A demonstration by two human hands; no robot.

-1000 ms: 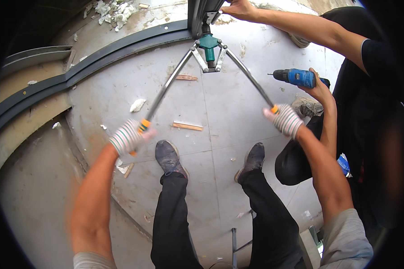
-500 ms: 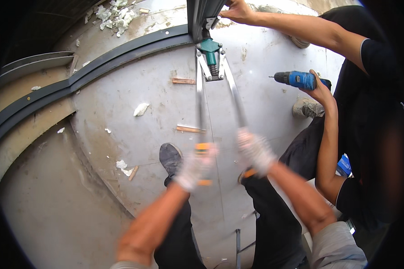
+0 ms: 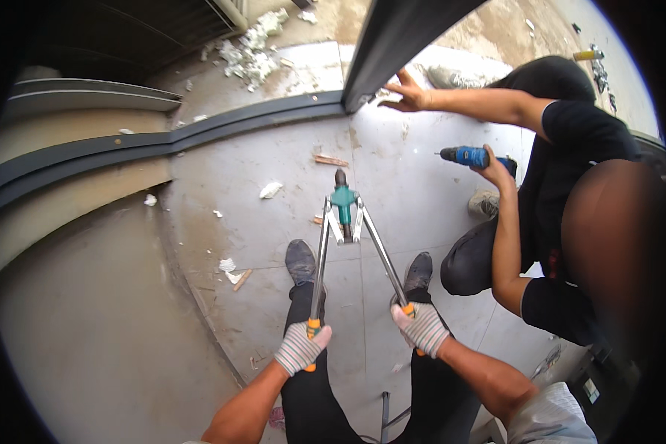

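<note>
My left hand (image 3: 301, 347), in a striped knit glove, is wrapped round one orange grip of a long-arm hand riveter (image 3: 342, 196). The other orange grip is held in my gloved right hand (image 3: 422, 328). Its two silver arms stand spread in a narrow V, joined to a green head whose dark nose points away from me. That nose is clear of the dark grey metal post (image 3: 381, 55) beyond it. A co-worker's hand (image 3: 407, 95) reaches to the foot of the post with fingers spread; their other hand holds a blue cordless drill (image 3: 470, 156).
A dark grey metal frame rail (image 3: 251, 118) runs left from the post's foot. White foam scraps (image 3: 255, 52) lie beyond it. Nearer are a foam piece (image 3: 271, 190) and a wood strip (image 3: 331, 160) on the grey floor. The co-worker (image 3: 592, 126) crouches at the right.
The riveter has come back toward me, away from the post, and its arms are still spread. The co-worker's far hand now shows open by the post's foot.
</note>
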